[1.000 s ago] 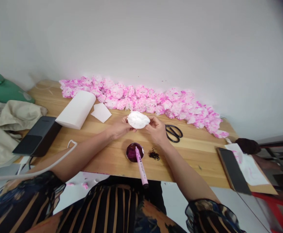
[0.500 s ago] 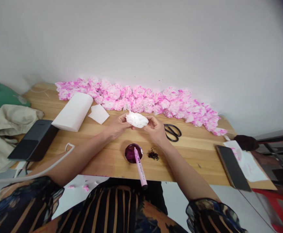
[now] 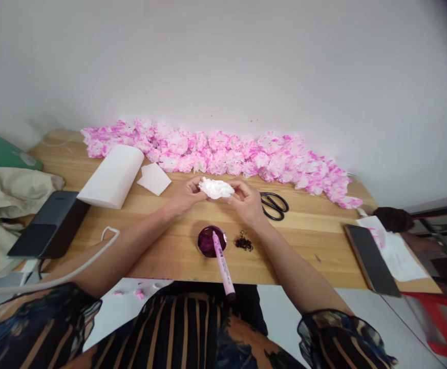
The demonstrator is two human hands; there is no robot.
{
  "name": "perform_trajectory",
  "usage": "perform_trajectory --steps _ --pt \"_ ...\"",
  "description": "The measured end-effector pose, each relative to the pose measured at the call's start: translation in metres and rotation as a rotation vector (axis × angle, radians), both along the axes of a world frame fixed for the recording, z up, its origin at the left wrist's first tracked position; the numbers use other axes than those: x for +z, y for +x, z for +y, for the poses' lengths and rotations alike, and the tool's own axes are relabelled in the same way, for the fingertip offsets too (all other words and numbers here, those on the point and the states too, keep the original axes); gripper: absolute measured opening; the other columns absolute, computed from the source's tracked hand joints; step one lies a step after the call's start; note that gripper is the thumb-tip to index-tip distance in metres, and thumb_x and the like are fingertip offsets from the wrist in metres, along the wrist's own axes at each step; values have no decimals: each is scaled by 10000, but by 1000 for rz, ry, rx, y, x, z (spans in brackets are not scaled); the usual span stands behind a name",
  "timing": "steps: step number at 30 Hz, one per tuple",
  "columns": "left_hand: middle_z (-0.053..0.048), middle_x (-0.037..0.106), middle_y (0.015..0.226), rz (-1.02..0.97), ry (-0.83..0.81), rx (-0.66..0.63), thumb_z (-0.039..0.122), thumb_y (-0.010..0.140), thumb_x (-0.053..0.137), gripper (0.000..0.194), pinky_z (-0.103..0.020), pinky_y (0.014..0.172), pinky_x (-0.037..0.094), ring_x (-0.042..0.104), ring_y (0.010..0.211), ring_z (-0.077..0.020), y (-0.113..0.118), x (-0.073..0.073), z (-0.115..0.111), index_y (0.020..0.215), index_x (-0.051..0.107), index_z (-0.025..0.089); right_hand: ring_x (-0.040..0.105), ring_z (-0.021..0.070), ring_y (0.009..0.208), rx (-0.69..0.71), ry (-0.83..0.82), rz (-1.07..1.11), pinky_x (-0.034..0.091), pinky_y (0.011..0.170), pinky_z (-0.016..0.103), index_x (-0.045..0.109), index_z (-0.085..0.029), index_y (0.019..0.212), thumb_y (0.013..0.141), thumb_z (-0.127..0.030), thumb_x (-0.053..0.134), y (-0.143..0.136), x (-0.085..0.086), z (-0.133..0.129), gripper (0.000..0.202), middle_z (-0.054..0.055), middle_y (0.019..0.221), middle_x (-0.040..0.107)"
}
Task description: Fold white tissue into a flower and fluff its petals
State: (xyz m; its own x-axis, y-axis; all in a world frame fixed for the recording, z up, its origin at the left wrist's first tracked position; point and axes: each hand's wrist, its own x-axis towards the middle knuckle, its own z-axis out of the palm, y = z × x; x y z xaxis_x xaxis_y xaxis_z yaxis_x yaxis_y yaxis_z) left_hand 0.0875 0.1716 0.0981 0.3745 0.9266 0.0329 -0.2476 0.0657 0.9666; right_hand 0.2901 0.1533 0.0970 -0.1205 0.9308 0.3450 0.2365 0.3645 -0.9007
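A ruffled white paper flower (image 3: 216, 188) is held up between my two hands above the wooden table (image 3: 177, 241). My left hand (image 3: 188, 193) pinches its left edge, and my right hand (image 3: 244, 200) grips the right edge. Below them a round container (image 3: 205, 243) with dark purple inside has a pink marker (image 3: 223, 264) leaning on it, its black end towards me. Beside the container lies a small pile of dark ties (image 3: 243, 241). Black-handled scissors (image 3: 274, 206) rest just right of my right hand.
Pink and white paper flowers (image 3: 223, 154) line the wall side. At left are a white tissue stack (image 3: 112, 177), folded white paper (image 3: 154, 179), a black box (image 3: 48, 224), a white cable (image 3: 88, 263) and beige cloth (image 3: 19, 192). A phone (image 3: 371, 259) and stained paper (image 3: 400, 256) lie right.
The white flower has tilted between my fingers and looks flatter, with more ruffled layers showing. Both hands keep their hold on it. The view has shifted slightly.
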Motion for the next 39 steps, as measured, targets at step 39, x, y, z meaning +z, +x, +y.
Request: perform_trajectory --steps 39 --pt "-7 733 815 -23 -19 89 323 648 873 326 -232 681 496 629 683 -100 2 -5 3 871 718 143 552 111 660 8 -271 245 474 617 261 719 -220 824 700 -414 820 -8 3 2 252 -25 781 696"
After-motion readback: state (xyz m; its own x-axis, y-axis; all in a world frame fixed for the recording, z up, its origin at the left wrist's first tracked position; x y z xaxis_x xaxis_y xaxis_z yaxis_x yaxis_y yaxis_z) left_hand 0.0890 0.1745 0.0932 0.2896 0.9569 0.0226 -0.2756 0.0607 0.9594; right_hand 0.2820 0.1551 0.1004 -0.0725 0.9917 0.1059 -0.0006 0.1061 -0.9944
